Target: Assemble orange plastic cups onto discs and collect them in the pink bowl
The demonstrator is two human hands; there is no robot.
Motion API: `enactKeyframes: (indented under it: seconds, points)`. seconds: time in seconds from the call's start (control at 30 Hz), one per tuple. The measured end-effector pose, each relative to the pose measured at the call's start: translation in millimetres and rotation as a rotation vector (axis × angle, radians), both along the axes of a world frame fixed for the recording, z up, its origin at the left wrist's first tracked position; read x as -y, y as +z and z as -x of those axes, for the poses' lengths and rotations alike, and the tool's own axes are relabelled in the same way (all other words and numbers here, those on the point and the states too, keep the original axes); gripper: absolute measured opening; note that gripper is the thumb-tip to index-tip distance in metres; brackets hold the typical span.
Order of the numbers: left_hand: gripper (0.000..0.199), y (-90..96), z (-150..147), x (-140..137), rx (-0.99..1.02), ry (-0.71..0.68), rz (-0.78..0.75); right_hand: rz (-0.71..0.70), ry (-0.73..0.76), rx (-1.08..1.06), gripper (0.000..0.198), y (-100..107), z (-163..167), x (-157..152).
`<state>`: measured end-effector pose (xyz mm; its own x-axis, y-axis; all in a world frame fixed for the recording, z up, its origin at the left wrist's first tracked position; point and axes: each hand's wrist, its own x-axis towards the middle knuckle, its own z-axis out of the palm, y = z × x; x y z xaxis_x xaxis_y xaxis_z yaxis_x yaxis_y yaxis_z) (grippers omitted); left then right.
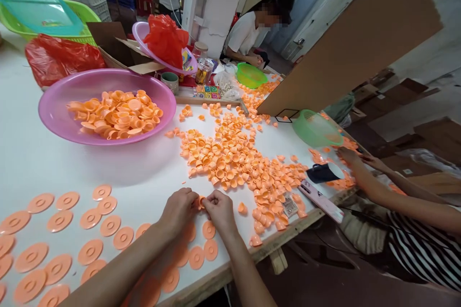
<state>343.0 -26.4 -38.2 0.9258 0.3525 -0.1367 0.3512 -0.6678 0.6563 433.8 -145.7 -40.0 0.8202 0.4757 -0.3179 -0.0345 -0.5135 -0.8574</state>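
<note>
Two bare forearms point(122, 256) reach over the white table point(158, 170), and the left hand point(180, 208) and right hand point(220, 208) pinch one small orange cup point(201, 203) between them. Flat discs point(196, 257) lie near the forearms. Beyond, I see a heap of cups point(226, 158), a purple bowl point(52, 105), a cardboard sheet point(353, 38) and a white pillar point(218, 14).

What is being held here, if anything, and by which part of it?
A small orange piece, apparently cup-shaped, held at opposite sides by the left grip and right grip.
</note>
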Motion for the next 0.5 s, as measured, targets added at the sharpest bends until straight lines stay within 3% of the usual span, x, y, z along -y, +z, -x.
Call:
enactKeyframes:
  seconds: [0.17,0.3,0.5]
  points:
    - [0.015,2.2,-3.5,-9.9,0.002,-0.005,0.203,0.059,0.105,0.114,0.016,-1.1,-4.4,-4.7]
    - [0.014,5.5,-15.5,-12.4,-0.026,0.106,0.418,0.075,0.149,0.182,0.016,1.8,-7.5,-2.6]
    - [0.011,1.5,-20.5,-4.7,-0.036,0.19,0.394,0.145,0.12,0.326,0.018,2.1,3.4,-11.8]
